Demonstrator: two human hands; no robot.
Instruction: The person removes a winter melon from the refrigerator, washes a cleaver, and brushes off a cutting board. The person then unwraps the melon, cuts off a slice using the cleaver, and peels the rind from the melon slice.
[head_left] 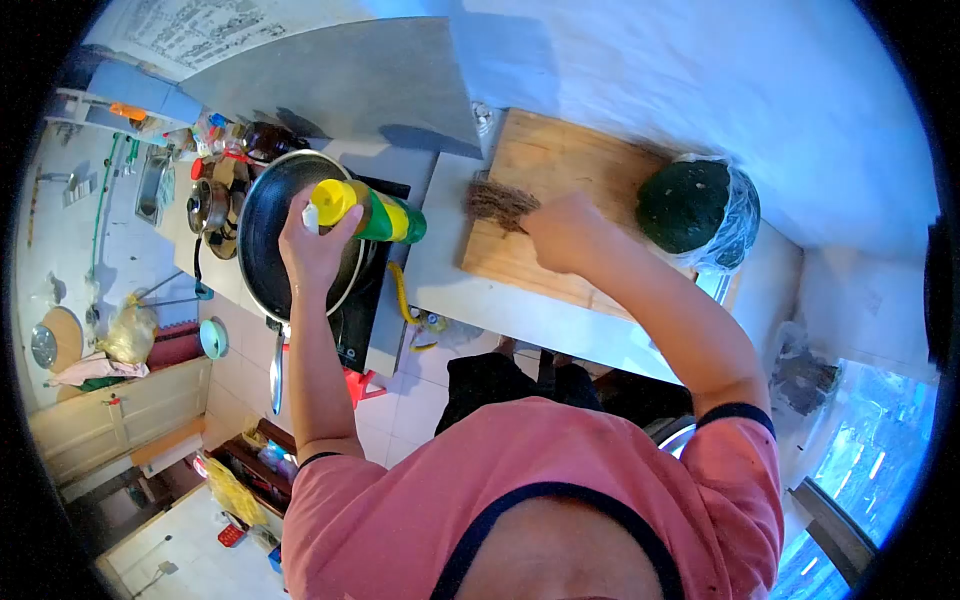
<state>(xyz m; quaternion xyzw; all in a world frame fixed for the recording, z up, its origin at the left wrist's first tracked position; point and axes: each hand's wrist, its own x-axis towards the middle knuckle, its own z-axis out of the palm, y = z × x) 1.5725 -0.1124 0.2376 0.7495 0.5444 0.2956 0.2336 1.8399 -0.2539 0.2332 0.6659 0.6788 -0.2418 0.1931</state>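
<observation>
Over a dark frying pan, my left hand holds a yellow and green bottle lying nearly sideways, its yellow end by my fingers. The pan sits at the left by a black cooktop, its handle pointing toward me. My right hand is closed on a brown bristly brush at the left part of a wooden cutting board. A dark green melon partly wrapped in clear plastic rests at the board's right end.
A lidded metal pot and several bottles stand left of the pan. A grey panel rises behind the cooktop. A yellow curved object lies at the counter edge. A red stool is below.
</observation>
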